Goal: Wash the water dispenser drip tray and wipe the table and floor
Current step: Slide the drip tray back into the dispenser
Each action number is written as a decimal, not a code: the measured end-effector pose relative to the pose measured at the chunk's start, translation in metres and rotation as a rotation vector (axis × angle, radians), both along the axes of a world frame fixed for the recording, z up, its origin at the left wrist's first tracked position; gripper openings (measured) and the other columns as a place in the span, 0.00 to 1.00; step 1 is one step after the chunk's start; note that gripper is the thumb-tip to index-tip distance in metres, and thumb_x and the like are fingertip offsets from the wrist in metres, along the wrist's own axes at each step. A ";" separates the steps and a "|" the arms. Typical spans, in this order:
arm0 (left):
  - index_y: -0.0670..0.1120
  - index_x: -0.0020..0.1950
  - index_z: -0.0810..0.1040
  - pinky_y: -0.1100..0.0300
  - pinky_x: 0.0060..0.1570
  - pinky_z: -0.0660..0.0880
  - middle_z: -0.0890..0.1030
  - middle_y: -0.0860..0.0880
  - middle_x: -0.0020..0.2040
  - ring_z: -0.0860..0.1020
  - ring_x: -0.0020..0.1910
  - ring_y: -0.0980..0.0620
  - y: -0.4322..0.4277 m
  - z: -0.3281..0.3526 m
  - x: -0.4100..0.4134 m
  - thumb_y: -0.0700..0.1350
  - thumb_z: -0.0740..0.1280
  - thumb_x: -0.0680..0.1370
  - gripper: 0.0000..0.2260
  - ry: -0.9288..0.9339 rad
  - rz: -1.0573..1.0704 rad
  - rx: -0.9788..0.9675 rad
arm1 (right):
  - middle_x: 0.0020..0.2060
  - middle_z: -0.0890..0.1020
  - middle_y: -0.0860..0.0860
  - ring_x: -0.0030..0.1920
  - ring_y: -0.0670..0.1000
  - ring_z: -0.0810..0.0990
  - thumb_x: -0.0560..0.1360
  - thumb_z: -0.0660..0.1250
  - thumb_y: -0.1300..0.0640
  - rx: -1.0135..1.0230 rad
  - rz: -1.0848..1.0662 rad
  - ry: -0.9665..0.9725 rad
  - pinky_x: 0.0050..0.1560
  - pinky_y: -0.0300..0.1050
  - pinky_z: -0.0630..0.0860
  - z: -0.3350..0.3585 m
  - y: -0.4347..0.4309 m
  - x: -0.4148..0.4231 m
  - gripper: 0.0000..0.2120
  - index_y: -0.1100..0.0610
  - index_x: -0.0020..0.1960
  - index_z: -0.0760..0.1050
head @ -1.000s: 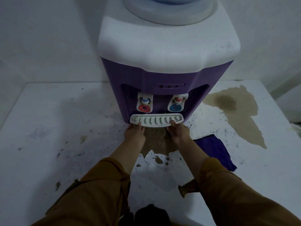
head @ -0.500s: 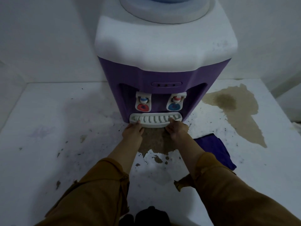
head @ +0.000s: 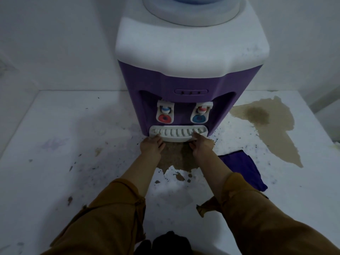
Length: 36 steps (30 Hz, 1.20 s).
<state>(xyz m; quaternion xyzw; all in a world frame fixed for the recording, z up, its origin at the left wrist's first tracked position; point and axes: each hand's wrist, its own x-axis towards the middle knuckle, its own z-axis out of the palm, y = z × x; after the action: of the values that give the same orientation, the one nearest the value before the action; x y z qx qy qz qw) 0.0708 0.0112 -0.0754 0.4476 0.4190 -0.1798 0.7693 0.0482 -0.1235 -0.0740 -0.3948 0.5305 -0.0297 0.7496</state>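
As the left hand (head: 151,147) and right hand (head: 202,146) grip its ends, the curved white drip tray (head: 177,133) shows slotted ribs.

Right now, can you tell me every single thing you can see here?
water dispenser: 1, purple with a white top, back of the table
water bottle: 1, pale blue, on top of the water dispenser
red tap: 1, white with a red button, above the drip tray, left
blue tap: 1, white with a blue button, above the drip tray, right
drip tray: 1, white, at the water dispenser's base
table: 1, white, speckled with dark dirt
spills: 2, brown, one in front of the drip tray, one right of the water dispenser
cloth: 1, dark purple, on the table beside the right arm
sleeves: 2, brown, bottom of the view
left hand: 1, grips the drip tray's left front
right hand: 1, grips the drip tray's right front
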 end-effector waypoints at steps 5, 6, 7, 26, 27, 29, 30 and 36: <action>0.40 0.70 0.69 0.55 0.55 0.74 0.76 0.42 0.64 0.76 0.62 0.47 -0.002 0.009 -0.005 0.36 0.65 0.77 0.21 -0.017 -0.051 0.093 | 0.57 0.79 0.60 0.51 0.56 0.79 0.71 0.72 0.64 -0.016 0.027 -0.020 0.49 0.45 0.78 0.007 0.002 -0.006 0.25 0.62 0.65 0.69; 0.41 0.71 0.68 0.54 0.57 0.74 0.76 0.42 0.64 0.76 0.62 0.47 -0.003 0.010 -0.006 0.37 0.66 0.77 0.22 -0.016 -0.059 0.107 | 0.54 0.80 0.59 0.47 0.54 0.79 0.71 0.72 0.63 -0.022 0.034 -0.023 0.44 0.44 0.78 0.008 0.003 -0.007 0.23 0.62 0.64 0.70; 0.43 0.71 0.67 0.53 0.57 0.73 0.76 0.43 0.63 0.76 0.61 0.47 -0.003 0.012 -0.007 0.37 0.66 0.77 0.22 -0.017 -0.073 0.117 | 0.49 0.80 0.58 0.43 0.53 0.78 0.71 0.72 0.62 -0.027 0.044 -0.023 0.39 0.43 0.77 0.008 0.004 -0.010 0.21 0.60 0.63 0.71; 0.42 0.70 0.67 0.52 0.66 0.69 0.72 0.42 0.67 0.72 0.65 0.42 -0.072 0.001 -0.048 0.42 0.59 0.81 0.18 -0.195 -0.399 0.442 | 0.42 0.80 0.54 0.41 0.52 0.78 0.77 0.60 0.66 -0.202 0.382 -0.118 0.43 0.42 0.77 0.008 -0.030 -0.081 0.08 0.60 0.54 0.75; 0.41 0.72 0.65 0.54 0.64 0.68 0.71 0.42 0.68 0.71 0.66 0.42 -0.069 0.000 -0.045 0.42 0.59 0.81 0.19 -0.186 -0.387 0.497 | 0.41 0.80 0.54 0.40 0.51 0.79 0.77 0.60 0.67 -0.201 0.420 -0.122 0.42 0.42 0.78 0.010 -0.030 -0.078 0.08 0.60 0.53 0.75; 0.42 0.73 0.60 0.55 0.63 0.67 0.68 0.41 0.71 0.69 0.68 0.43 -0.063 0.001 -0.037 0.41 0.57 0.81 0.20 -0.195 -0.330 0.572 | 0.39 0.80 0.53 0.38 0.50 0.78 0.77 0.59 0.68 -0.202 0.465 -0.120 0.39 0.39 0.77 0.011 -0.028 -0.070 0.09 0.60 0.52 0.76; 0.43 0.74 0.58 0.55 0.64 0.66 0.65 0.41 0.73 0.67 0.69 0.42 -0.060 0.004 -0.033 0.41 0.57 0.81 0.21 -0.183 -0.291 0.580 | 0.38 0.80 0.53 0.37 0.49 0.78 0.77 0.58 0.68 -0.192 0.469 -0.117 0.38 0.38 0.77 0.012 -0.026 -0.067 0.10 0.61 0.53 0.76; 0.41 0.70 0.66 0.51 0.48 0.78 0.79 0.40 0.56 0.80 0.44 0.45 -0.044 0.000 -0.015 0.43 0.54 0.82 0.17 -0.026 -0.304 0.280 | 0.35 0.78 0.54 0.33 0.48 0.76 0.78 0.56 0.67 -0.135 0.544 -0.097 0.38 0.40 0.75 0.011 -0.013 -0.045 0.09 0.62 0.50 0.75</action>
<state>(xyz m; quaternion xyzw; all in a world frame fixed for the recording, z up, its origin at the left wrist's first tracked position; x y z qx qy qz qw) 0.0559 -0.0327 -0.0750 0.6104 0.3575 -0.2282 0.6690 0.0032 -0.1361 -0.0629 -0.5697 0.3654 0.1182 0.7266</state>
